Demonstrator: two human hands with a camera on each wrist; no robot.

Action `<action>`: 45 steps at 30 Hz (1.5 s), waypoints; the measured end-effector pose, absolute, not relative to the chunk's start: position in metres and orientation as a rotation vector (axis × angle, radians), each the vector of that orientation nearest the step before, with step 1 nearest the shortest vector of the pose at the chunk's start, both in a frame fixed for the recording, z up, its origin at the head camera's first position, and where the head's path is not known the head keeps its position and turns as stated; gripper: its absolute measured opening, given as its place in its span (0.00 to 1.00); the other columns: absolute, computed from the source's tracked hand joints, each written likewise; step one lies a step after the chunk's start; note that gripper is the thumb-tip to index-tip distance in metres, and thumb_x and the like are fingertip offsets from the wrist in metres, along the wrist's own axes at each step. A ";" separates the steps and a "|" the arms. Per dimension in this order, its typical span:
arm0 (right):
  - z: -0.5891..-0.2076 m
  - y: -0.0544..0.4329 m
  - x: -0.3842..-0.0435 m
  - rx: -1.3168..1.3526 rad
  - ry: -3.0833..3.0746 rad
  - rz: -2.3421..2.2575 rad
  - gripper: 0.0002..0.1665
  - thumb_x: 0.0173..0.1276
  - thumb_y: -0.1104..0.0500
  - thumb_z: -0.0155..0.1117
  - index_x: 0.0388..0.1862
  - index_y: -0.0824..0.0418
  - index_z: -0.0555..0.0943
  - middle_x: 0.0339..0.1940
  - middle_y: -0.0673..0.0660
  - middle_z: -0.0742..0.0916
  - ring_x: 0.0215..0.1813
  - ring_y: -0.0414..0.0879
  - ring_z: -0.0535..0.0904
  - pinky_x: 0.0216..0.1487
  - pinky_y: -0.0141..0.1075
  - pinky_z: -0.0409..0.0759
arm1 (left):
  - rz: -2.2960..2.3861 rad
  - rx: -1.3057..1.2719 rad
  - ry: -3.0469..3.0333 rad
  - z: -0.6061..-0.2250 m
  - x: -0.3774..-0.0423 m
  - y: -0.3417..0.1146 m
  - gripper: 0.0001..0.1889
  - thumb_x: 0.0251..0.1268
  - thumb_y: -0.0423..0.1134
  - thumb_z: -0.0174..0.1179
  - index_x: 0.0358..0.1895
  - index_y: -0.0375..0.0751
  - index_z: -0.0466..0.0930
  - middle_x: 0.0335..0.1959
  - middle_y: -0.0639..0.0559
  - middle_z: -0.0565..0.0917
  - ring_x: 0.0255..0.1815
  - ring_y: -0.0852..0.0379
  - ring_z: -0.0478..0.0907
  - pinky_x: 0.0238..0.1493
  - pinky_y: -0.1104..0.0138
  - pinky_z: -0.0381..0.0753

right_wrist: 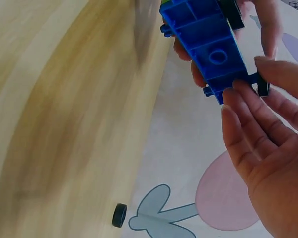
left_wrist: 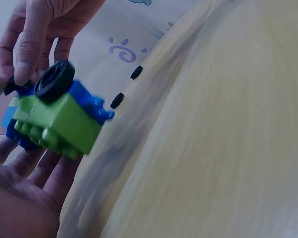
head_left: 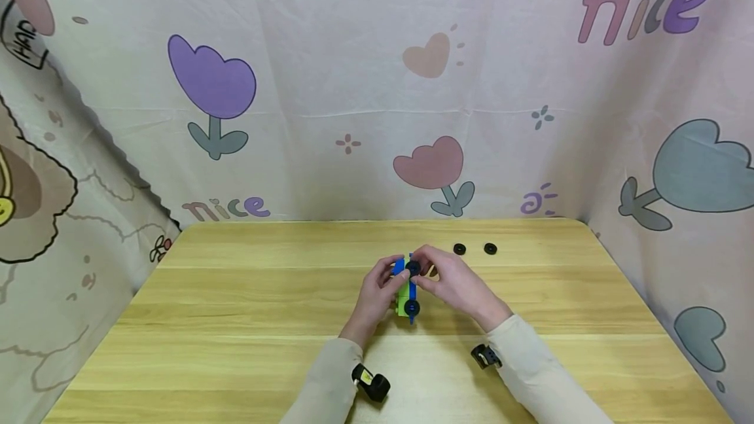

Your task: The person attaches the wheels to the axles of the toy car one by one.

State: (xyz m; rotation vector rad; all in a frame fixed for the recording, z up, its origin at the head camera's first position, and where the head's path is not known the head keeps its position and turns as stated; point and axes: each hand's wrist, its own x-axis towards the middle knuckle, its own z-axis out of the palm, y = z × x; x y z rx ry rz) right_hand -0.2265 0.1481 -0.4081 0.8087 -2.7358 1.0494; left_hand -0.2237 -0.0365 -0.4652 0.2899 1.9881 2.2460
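A toy car [head_left: 403, 294] of green and blue building bricks is held up over the table. My left hand [head_left: 372, 290] grips its body from the left side. With thumb and fingers, my right hand [head_left: 456, 280] pinches a black wheel [right_wrist: 262, 84] at one end of the blue base [right_wrist: 198, 37]. Another black wheel [left_wrist: 55, 82] sits on the same side of the car, at the other end. On the base's opposite side, two blue axle stubs [right_wrist: 207, 91] show bare in the right wrist view. Part of the car's top is hidden behind my left fingers.
Two loose black wheels, a nearer-left one [head_left: 459, 249] and one to its right [head_left: 491, 248], lie on the wooden table [head_left: 235, 306] near its back edge. A printed cloth [head_left: 330, 70] hangs behind and at both sides. Each sleeve carries a black wrist camera [head_left: 371, 383].
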 end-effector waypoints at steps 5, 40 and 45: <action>-0.411 0.151 -0.227 0.847 -2.696 1.173 0.14 0.72 0.57 0.63 0.54 0.57 0.80 0.39 0.43 0.83 0.40 0.38 0.78 0.42 0.39 0.80 | 2.253 0.288 2.016 -0.444 -0.213 -0.037 0.24 0.72 0.36 0.59 0.66 0.29 0.68 0.54 0.39 0.81 0.38 0.58 0.76 0.29 0.69 0.73; -0.413 0.157 -0.230 0.739 -2.593 1.794 0.11 0.74 0.61 0.59 0.46 0.67 0.82 0.36 0.61 0.85 0.42 0.65 0.80 0.43 0.52 0.81 | 2.293 0.301 2.019 -0.453 -0.218 -0.034 0.22 0.69 0.36 0.62 0.64 0.39 0.73 0.50 0.46 0.80 0.48 0.51 0.79 0.46 0.63 0.79; -0.414 0.157 -0.231 0.705 -2.586 1.847 0.10 0.73 0.62 0.61 0.45 0.68 0.83 0.37 0.60 0.86 0.41 0.59 0.82 0.46 0.46 0.81 | 2.280 0.304 2.025 -0.440 -0.211 -0.034 0.21 0.70 0.36 0.61 0.63 0.36 0.73 0.49 0.45 0.81 0.48 0.50 0.80 0.48 0.61 0.80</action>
